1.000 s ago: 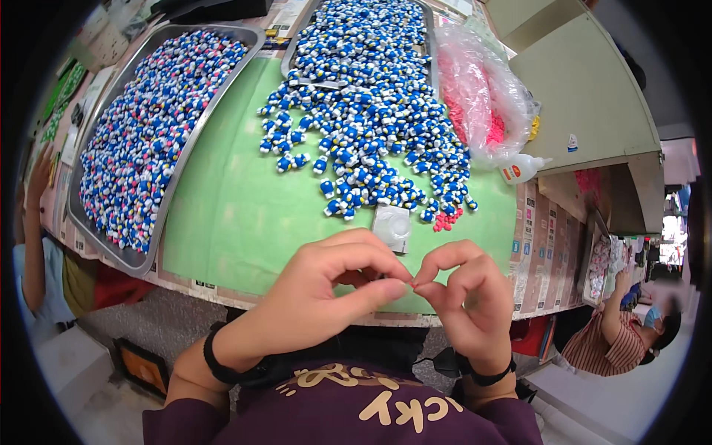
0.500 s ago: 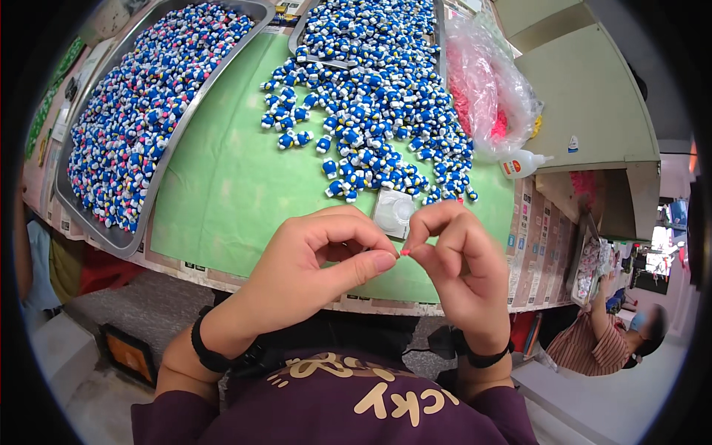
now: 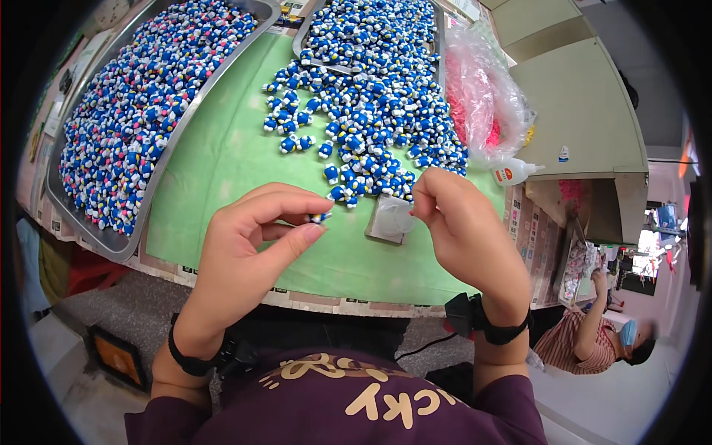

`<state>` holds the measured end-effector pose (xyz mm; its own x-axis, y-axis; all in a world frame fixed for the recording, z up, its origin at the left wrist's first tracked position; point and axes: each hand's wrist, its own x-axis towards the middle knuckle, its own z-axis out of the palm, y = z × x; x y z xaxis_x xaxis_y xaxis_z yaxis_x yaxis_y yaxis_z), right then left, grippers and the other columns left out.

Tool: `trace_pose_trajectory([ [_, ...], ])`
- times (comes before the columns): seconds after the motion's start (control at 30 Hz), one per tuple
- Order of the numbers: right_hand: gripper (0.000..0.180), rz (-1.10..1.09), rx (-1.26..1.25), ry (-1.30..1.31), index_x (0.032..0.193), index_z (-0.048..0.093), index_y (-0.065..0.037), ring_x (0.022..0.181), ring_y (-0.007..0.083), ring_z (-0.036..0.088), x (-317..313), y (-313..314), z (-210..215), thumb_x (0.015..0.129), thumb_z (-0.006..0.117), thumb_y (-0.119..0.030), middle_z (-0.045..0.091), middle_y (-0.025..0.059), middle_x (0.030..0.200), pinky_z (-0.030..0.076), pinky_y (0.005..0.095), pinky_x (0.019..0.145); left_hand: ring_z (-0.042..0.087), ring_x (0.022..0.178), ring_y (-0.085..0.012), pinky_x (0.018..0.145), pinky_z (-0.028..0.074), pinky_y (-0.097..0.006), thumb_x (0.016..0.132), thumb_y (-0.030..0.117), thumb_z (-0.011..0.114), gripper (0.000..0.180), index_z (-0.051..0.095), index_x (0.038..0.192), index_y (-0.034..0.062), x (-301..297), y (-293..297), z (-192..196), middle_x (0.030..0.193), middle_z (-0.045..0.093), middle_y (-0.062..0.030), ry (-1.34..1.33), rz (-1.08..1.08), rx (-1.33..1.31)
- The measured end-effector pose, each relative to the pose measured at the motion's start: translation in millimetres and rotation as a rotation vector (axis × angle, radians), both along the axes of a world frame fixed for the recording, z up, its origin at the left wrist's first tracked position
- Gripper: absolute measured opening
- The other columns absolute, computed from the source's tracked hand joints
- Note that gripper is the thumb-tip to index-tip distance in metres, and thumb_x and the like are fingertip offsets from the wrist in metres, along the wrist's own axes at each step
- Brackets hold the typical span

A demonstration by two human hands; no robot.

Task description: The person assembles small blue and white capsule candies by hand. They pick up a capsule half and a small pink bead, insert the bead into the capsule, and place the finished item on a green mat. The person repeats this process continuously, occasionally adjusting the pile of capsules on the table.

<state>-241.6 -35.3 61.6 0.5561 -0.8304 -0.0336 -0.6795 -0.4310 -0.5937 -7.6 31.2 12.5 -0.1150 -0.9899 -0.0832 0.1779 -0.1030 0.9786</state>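
Observation:
My left hand [image 3: 256,237] pinches a small blue-and-white figurine [image 3: 320,218] between thumb and forefinger, above the green table cover [image 3: 245,163]. To its right, my right hand [image 3: 475,233] is closed in a pinch, its fingertips at the edge of a clear round dish [image 3: 393,218]. That dish sits on a small square grey block [image 3: 385,236]. Whatever those fingertips hold is too small and hidden to name. Just beyond both hands spreads a loose heap of similar blue-and-white figurines [image 3: 371,141].
At the left stands a large metal tray [image 3: 152,194] full of figurines with pink parts. Another metal tray [image 3: 443,52] backs the heap. A clear bag of pink pieces [image 3: 493,104], a white glue bottle [image 3: 513,173] and a beige cabinet [image 3: 578,111] stand right. Beyond sits another person [image 3: 586,345].
My hands have moved apart from their fingertip-to-fingertip position over a tiny red piece. The left went left, showing the figurine; the right rose to the dish.

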Motion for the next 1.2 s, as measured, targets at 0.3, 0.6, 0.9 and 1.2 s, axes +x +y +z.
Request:
trace_pose_trajectory([
  [0.3, 0.02, -0.041, 0.159, -0.454, 0.082, 0.043, -0.001, 0.075, 0.0236, 0.054, 6.6, 17.3, 22.1, 0.078, 0.05, 0.017, 0.052, 0.0103, 0.08, 0.045, 0.0329, 0.07, 0.068, 0.093, -0.0198, 0.082, 0.056, -0.029, 0.086, -0.006, 0.064, 0.024, 0.061, 0.11, -0.0051, -28.6, -2.4, 7.7, 0.102, 0.066, -0.0115, 0.342, -0.023, 0.065],
  [0.6, 0.029, -0.039, -0.055, -0.475, 0.082, 0.045, -0.006, 0.08, 0.0245, 0.055, 24.4, 36.4, 17.6, 0.07, 0.055, 0.018, 0.055, 0.008, 0.085, 0.039, 0.0336, 0.074, 0.066, 0.097, -0.018, 0.084, 0.056, -0.028, 0.083, -0.01, 0.067, 0.026, 0.061, 0.107, -0.0041, -41.2, 2.0, 12.8, 0.104, 0.065, -0.0117, 0.376, 0.039, -0.038],
  [0.9, 0.029, -0.09, -0.171, -0.433, 0.082, 0.046, -0.008, 0.081, 0.0251, 0.054, 30.7, 46.2, 5.0, 0.071, 0.063, 0.014, 0.056, 0.0083, 0.087, 0.037, 0.0347, 0.071, 0.065, 0.089, -0.0185, 0.075, 0.053, -0.026, 0.076, -0.014, 0.07, 0.028, 0.066, 0.101, -0.0023, -35.8, 2.3, 5.6, 0.103, 0.065, -0.0151, -0.133, 0.074, -0.476],
  [1.2, 0.028, -0.478, -0.162, -0.552, 0.081, 0.042, -0.007, 0.083, 0.0123, 0.051, -60.2, 35.3, -6.1, 0.083, 0.066, 0.006, 0.053, 0.0049, 0.091, 0.043, 0.0251, 0.08, 0.058, 0.081, -0.011, 0.069, 0.047, -0.021, 0.084, -0.008, 0.064, 0.014, 0.063, 0.095, 0.0012, 81.0, -6.9, -3.2, 0.098, 0.062, -0.0061, -0.565, 0.632, -0.602],
])
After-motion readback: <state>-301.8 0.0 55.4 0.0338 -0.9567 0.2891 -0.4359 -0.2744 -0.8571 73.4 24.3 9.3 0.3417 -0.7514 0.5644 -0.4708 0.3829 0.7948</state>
